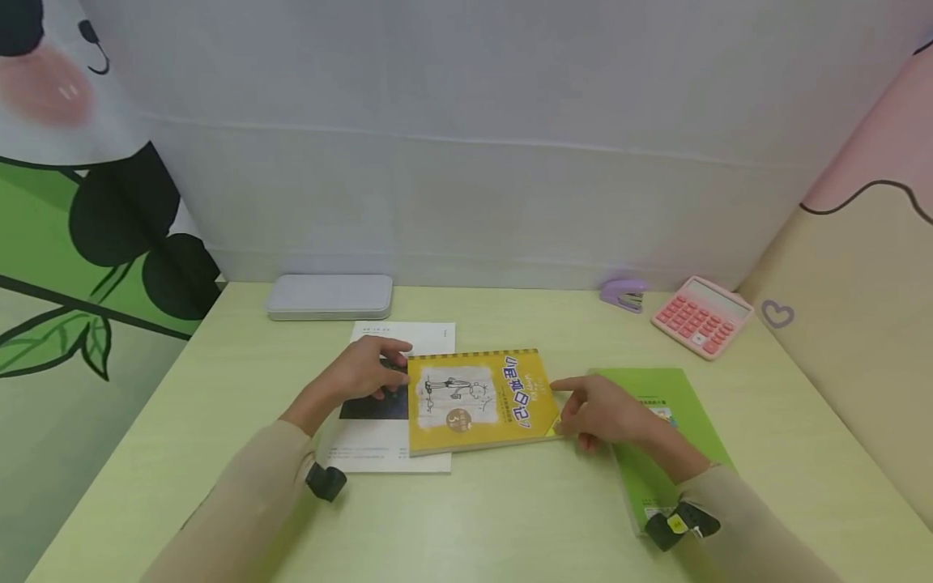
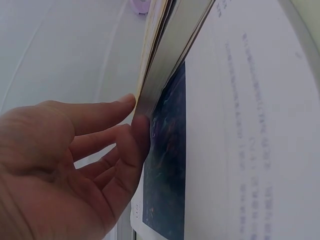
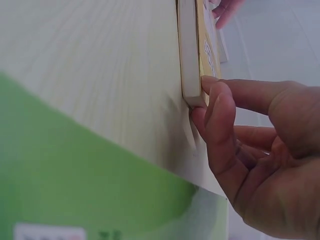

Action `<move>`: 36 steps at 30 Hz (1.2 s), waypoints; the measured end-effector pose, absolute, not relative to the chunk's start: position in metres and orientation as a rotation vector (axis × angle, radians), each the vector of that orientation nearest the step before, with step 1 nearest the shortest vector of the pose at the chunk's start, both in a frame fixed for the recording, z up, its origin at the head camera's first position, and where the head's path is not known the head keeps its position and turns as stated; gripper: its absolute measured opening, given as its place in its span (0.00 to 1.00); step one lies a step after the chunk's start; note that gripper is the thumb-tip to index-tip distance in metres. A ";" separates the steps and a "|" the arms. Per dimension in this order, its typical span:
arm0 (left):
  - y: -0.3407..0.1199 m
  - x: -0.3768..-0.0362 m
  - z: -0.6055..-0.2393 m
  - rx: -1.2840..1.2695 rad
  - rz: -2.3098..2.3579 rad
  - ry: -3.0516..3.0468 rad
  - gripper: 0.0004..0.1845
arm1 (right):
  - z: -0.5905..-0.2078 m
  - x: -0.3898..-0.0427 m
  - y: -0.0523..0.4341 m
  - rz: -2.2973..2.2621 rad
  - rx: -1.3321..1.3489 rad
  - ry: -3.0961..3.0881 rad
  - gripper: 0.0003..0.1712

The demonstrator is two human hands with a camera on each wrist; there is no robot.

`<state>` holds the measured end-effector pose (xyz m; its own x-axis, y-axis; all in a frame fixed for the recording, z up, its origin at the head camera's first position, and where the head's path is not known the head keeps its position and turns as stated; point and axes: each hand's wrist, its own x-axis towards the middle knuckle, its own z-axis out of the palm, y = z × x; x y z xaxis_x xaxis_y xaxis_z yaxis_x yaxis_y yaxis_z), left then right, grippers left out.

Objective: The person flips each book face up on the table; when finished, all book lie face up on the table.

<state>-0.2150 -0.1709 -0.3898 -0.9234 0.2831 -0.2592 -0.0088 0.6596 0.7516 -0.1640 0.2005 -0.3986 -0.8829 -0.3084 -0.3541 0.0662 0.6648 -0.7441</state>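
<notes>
A yellow comic-style book [image 1: 459,397] lies in the middle of the table, its left part over a white book [image 1: 386,457] with a dark picture on its cover. My left hand [image 1: 368,368] pinches the yellow book's left edge, thumb at the cover and a fingertip lower down, as the left wrist view shows. At the opposite end, my right hand [image 1: 601,409] grips the near right corner between thumb and fingers; in the right wrist view a fingertip goes beneath it. Under the right wrist lies a green book [image 1: 688,401].
A pale flat case [image 1: 330,297] lies at the back left of the table [image 1: 525,518]. Toward the back right are a purple stapler [image 1: 623,294] and a pink calculator [image 1: 703,317]. A white cloth [image 1: 481,202] hangs behind the table.
</notes>
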 end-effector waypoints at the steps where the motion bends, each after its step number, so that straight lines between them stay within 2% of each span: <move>1: -0.171 -0.215 -0.390 0.217 1.141 2.525 0.31 | -0.398 -0.164 0.200 -1.111 -0.183 2.422 0.43; 16: -0.172 -0.219 -0.396 0.228 1.102 2.543 0.26 | -0.399 -0.162 0.197 -1.111 -0.189 2.416 0.45; 26: -0.171 -0.212 -0.396 0.186 1.078 2.567 0.26 | -0.397 -0.172 0.205 -1.034 -0.202 2.434 0.39; 36: -0.170 -0.200 -0.394 0.146 1.067 2.569 0.23 | -0.391 -0.189 0.210 -0.942 -0.246 2.473 0.28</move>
